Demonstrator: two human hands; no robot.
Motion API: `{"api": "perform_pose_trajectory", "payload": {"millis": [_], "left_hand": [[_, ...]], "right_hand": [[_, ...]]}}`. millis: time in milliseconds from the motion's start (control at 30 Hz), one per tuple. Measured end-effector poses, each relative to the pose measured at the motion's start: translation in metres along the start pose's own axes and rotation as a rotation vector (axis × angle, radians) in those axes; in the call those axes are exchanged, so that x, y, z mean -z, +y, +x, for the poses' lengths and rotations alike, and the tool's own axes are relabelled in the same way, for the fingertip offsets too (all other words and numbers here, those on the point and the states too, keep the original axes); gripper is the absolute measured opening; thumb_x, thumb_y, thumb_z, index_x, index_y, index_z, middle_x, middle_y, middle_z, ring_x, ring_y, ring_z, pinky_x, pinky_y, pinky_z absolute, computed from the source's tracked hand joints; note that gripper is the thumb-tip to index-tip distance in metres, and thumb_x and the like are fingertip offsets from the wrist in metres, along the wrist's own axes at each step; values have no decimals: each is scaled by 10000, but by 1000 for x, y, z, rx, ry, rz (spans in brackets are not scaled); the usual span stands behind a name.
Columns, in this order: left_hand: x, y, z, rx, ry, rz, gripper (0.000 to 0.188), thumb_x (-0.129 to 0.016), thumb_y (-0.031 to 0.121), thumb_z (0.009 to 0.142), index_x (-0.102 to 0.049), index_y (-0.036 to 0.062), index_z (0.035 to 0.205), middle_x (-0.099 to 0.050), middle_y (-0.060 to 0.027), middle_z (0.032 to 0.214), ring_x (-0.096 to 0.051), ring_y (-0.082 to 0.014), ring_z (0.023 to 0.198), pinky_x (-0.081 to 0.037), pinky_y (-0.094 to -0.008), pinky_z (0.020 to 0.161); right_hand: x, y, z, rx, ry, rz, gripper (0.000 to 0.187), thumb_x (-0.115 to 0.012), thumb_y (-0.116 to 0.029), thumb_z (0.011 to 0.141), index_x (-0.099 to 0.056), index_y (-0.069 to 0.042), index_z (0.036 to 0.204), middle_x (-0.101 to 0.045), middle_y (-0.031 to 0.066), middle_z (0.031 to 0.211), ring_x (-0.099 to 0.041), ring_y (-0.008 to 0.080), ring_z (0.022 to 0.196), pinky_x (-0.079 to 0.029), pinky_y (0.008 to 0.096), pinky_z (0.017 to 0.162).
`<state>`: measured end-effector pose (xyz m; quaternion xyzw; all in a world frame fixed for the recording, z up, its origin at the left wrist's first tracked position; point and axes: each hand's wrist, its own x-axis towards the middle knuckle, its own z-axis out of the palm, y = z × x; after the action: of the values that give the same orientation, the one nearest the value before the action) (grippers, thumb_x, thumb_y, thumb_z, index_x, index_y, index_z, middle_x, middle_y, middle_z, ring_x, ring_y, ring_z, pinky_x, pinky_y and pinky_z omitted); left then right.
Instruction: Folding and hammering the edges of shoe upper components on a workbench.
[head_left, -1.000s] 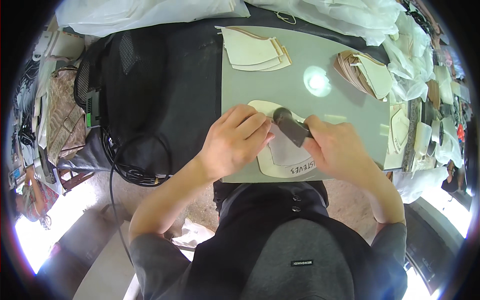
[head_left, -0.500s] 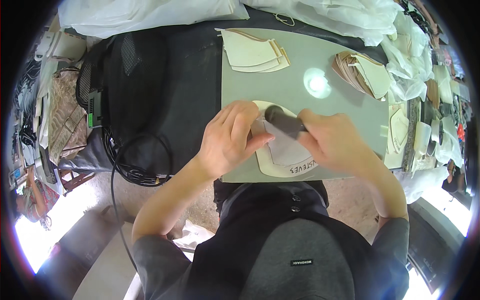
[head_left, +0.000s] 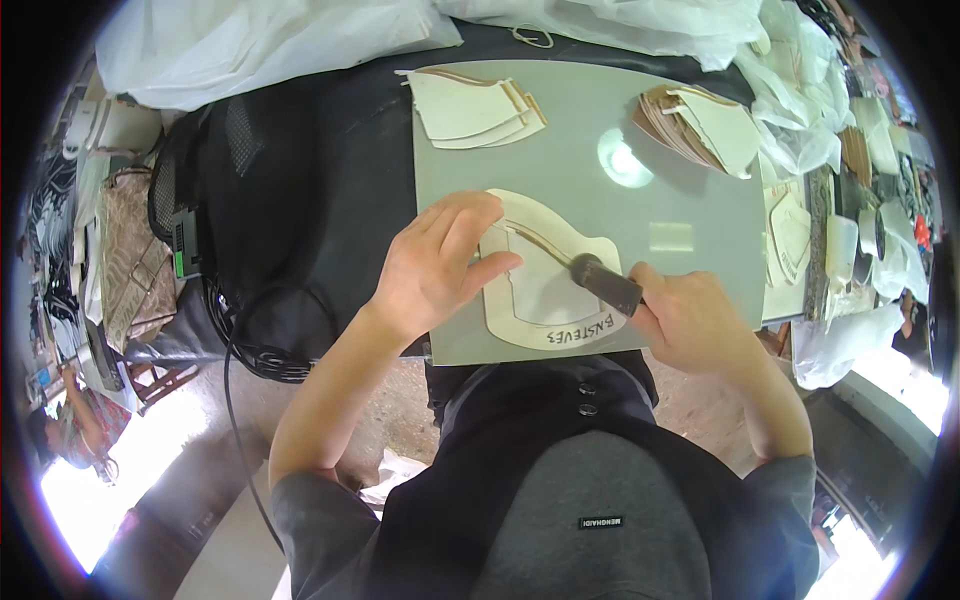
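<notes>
A cream template (head_left: pixel 505 318) with handwriting along its near rim lies on the grey-green board, framing a pale inner piece (head_left: pixel 545 285). Along its far inner edge runs a thin brown curved strip (head_left: pixel 540 241). My left hand (head_left: pixel 430 260) rests on the template's left side, fingers lying together and thumb apart, gripping nothing. My right hand (head_left: pixel 690 315) is closed on the near end of a short, dark cylindrical tool (head_left: pixel 607 285). The tool's rounded far end is over the inner edge of the template, by the strip. Whether it touches the surface, I cannot tell.
Stacked cream pieces (head_left: pixel 470 110) lie at the board's far left, and more brown-edged pieces (head_left: pixel 700 125) at its far right. A black mesh-sided bag (head_left: pixel 270 200) and a coiled cable (head_left: pixel 260 345) are on the left. White plastic bags (head_left: pixel 280 45) line the back.
My right hand and the dark tool have moved right and toward me, uncovering the brown strip. My left hand stays on the template. The whole view has shifted slightly.
</notes>
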<state>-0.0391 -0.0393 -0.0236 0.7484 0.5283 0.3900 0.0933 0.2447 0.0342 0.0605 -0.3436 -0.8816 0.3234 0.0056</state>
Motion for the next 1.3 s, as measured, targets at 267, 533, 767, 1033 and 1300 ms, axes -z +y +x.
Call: {"api": "perform_pose_trajectory", "payload": {"millis": [267, 533, 767, 1033, 1300], "left_hand": [[2, 3, 7, 7, -46, 15, 503, -849, 179, 771, -594, 35, 1180, -678, -116, 1139, -683, -318, 1000, -585, -378, 805], [5, 16, 21, 33, -37, -8, 232, -788, -27, 771, -717, 19, 987, -704, -102, 965, -670, -274, 875, -561, -352, 734], [-1, 20, 40, 214, -156, -94, 108, -781, 0, 789, -708, 39, 859, -686, -62, 849, -649, -235, 801, -519, -327, 667], [1, 22, 45, 400, -261, -121, 79, -761, 18, 824, -714, 16, 887, -677, -62, 805, -652, -180, 783, -516, -302, 716], [16, 5, 13, 444, -25, -321, 232, -662, -22, 926, -700, -1, 1154, -711, -100, 1010, -679, -147, 933, -519, -282, 857]], "right_hand": [[-9, 15, -14, -37, -138, -152, 205, -585, -208, 985, -525, -12, 1005, -631, 174, 728, -639, 401, 634, -480, 494, 550], [-13, 30, -6, -265, 291, -310, 263, -657, -238, 945, -556, -27, 1063, -650, 153, 940, -661, 355, 808, -508, 465, 627], [-59, -4, 4, 235, 419, -10, 414, -778, -121, 766, -630, -48, 1146, -557, 55, 930, -595, 246, 862, -507, 367, 741], [-73, -4, 3, 239, 429, -3, 394, -793, -142, 761, -652, -57, 1118, -556, 50, 944, -598, 248, 867, -502, 367, 740], [-66, 4, -16, 220, 418, -156, 519, -824, -146, 741, -644, -58, 1219, -597, 70, 1114, -605, 285, 1045, -482, 410, 859]]}}
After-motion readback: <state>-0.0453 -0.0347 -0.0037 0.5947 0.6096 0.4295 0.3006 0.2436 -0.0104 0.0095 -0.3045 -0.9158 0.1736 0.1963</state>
